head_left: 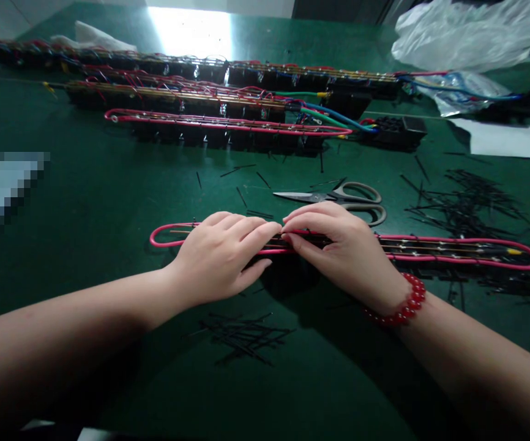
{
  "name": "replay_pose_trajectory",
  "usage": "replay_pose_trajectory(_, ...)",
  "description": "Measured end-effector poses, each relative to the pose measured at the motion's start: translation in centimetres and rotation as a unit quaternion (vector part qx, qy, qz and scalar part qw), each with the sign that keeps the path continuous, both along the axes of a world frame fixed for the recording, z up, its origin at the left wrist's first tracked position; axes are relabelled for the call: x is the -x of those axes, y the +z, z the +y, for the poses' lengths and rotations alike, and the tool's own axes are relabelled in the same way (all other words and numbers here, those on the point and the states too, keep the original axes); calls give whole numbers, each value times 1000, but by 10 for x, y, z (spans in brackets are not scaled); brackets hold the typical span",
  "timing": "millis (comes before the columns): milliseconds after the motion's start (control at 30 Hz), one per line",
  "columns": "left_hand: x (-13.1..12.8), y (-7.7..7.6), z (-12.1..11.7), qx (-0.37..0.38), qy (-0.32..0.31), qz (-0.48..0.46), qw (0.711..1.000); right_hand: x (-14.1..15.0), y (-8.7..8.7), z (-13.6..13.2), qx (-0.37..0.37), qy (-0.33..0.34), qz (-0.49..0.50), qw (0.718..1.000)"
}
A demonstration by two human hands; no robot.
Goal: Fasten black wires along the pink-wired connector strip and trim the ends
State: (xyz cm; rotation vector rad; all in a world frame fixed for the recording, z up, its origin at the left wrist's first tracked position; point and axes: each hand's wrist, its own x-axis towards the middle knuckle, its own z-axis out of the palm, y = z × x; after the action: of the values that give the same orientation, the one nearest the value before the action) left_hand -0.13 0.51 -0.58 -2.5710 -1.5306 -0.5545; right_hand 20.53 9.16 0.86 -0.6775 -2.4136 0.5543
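Observation:
A long black terminal strip [448, 250] with brass-coloured rods lies across the table in front of me. A pink-red wire [403, 237] loops around its length. My left hand [228, 254] is closed over the strip's left part, fingers across the top and thumb on the near side. Just right of it, my right hand [333, 239] pinches at the strip's far edge. What sits between its thumb and index finger is too small to make out. Grey-handled scissors [338, 197] rest right behind my right hand, blades pointing left.
Black cable ties [246, 337] lie loose in front of the strip, with a bigger pile [467, 202] at right. Several wired strips [228, 125] stretch across the back. Clear plastic bags [476, 37] and white paper [513, 139] are at far right. A blurred-out flat object [3, 190] lies left.

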Motion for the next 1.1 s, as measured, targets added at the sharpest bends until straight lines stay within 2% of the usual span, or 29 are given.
replay_pose_trajectory(167,1,-2,0,-39,-17,3,999,1,-1,-1,-6,2,8,1000)
replay_pose_trajectory(300,4,3,-1,-15,-71,-24,997,2,-1,-1,-8,7,3,1000)
replay_pose_trajectory(433,6,5,-1,-5,-102,-7,995,1,-1,-1,-1,7,-21,1000)
replay_pose_trajectory(600,6,0,0,-48,-105,26,993,0,0,-1,5,18,-13,1000)
replay_pose_trajectory(733,5,-1,2,-77,-107,17,991,0,0,0,4,30,-7,1000)
replay_pose_trajectory(1100,7,0,1,-32,-86,-106,990,-2,3,-7,-18,56,28,998)
